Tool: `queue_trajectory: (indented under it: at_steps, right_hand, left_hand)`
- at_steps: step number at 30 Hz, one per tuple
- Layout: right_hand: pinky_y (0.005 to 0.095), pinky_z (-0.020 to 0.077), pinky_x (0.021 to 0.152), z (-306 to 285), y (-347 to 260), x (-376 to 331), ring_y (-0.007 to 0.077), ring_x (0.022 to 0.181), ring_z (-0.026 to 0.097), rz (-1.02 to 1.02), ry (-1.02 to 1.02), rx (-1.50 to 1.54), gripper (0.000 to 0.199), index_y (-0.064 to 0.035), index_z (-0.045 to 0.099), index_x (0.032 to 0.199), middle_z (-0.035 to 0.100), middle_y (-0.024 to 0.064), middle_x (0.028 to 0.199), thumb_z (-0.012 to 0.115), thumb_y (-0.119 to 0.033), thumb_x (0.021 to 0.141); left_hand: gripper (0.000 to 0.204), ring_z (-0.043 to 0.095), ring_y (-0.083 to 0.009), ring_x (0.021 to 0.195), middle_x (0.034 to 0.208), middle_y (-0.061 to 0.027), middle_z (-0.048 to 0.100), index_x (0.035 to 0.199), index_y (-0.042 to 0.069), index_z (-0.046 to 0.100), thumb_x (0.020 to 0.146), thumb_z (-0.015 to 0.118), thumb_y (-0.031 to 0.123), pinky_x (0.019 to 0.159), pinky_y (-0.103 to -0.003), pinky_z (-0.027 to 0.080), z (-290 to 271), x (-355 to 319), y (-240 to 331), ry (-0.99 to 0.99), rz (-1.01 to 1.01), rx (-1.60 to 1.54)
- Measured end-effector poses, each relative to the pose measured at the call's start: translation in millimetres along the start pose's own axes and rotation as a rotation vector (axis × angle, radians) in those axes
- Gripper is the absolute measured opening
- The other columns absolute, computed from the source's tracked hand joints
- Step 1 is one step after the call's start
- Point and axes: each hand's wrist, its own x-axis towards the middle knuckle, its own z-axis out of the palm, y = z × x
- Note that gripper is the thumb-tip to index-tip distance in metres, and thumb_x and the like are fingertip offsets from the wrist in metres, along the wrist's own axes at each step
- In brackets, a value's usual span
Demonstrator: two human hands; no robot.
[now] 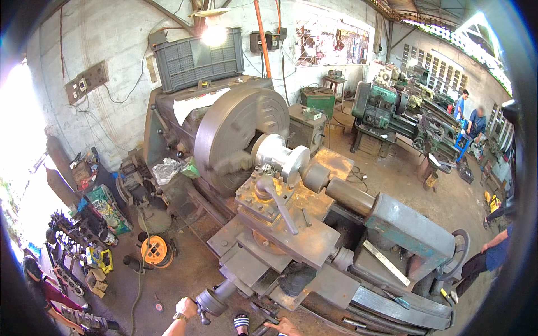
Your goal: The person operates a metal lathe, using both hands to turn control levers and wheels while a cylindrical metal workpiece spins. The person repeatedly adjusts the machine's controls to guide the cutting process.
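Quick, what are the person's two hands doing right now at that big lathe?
Left hand: closed around the crank handle at the near end of the lathe.
Right hand: fingers spread open, resting by the lathe's front edge, holding nothing that shows.

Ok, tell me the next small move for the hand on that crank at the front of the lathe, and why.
Probably a slow, slight turn of the dark metal crank handle. The left hand already grips it, the right hand rests low on the carriage, and the shiny steel workpiece sits right beside the grey tool post.
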Motion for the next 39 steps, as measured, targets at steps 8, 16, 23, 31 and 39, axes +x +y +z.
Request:
queue_trajectory:
  at_steps: [8,16,23,31,39]
  right_hand:
    - [0.0384,0.0484,0.088,0.6,1.3,-0.3,0.0278,0.102,0.062,-0.014,-0.016,0.010,0.066,-0.0031,0.062,0.118,0.066,0.0167,0.112,0.079,-0.047,0.072]
    - [0.0382,0.0485,0.088,0.2,-7.1,-9.6,0.0264,0.102,0.062,-0.074,0.010,0.181,0.064,-0.0027,0.062,0.118,0.066,0.0156,0.112,0.080,-0.045,0.073]
    - [0.0382,0.0467,0.092,1.6,-4.4,9.8,0.0322,0.109,0.059,0.002,-0.084,-0.190,0.061,-0.0044,0.062,0.120,0.063,0.0201,0.118,0.071,-0.049,0.080]
    - [0.0375,0.0463,0.093,4.8,7.4,11.2,0.0322,0.110,0.060,-0.080,-0.056,-0.057,0.056,-0.0057,0.062,0.121,0.064,0.0184,0.117,0.069,-0.047,0.083]
    - [0.0377,0.0447,0.096,-0.9,-17.1,3.5,0.0310,0.113,0.058,-0.007,-0.073,-0.087,0.066,-0.0036,0.063,0.119,0.063,0.0196,0.118,0.071,-0.053,0.077]
  left_hand:
    - [0.027,0.070,-0.0356,0.082,0.082,-0.0200,0.070,0.077,0.005,0.073,0.070,0.065,0.030,0.072,-0.041,0.055,4.5,1.6,-4.7,0.010,0.009,0.039]
    - [0.029,0.070,-0.0356,0.080,0.082,-0.0211,0.070,0.077,0.003,0.073,0.070,0.065,0.030,0.072,-0.042,0.055,1.2,-1.1,-3.2,0.018,-0.005,-0.005]
    - [0.025,0.070,-0.0350,0.078,0.080,-0.0203,0.070,0.075,0.003,0.072,0.069,0.065,0.026,0.070,-0.041,0.055,-5.2,-6.2,1.4,0.033,0.028,0.023]
    - [0.027,0.070,-0.0345,0.081,0.082,-0.0195,0.070,0.078,0.003,0.073,0.070,0.065,0.027,0.072,-0.041,0.055,4.9,4.1,-3.6,0.016,-0.003,0.030]
    - [0.029,0.070,-0.0346,0.082,0.083,-0.0191,0.070,0.078,0.004,0.073,0.071,0.064,0.030,0.073,-0.041,0.055,4.8,1.9,-5.3,0.028,-0.001,0.034]
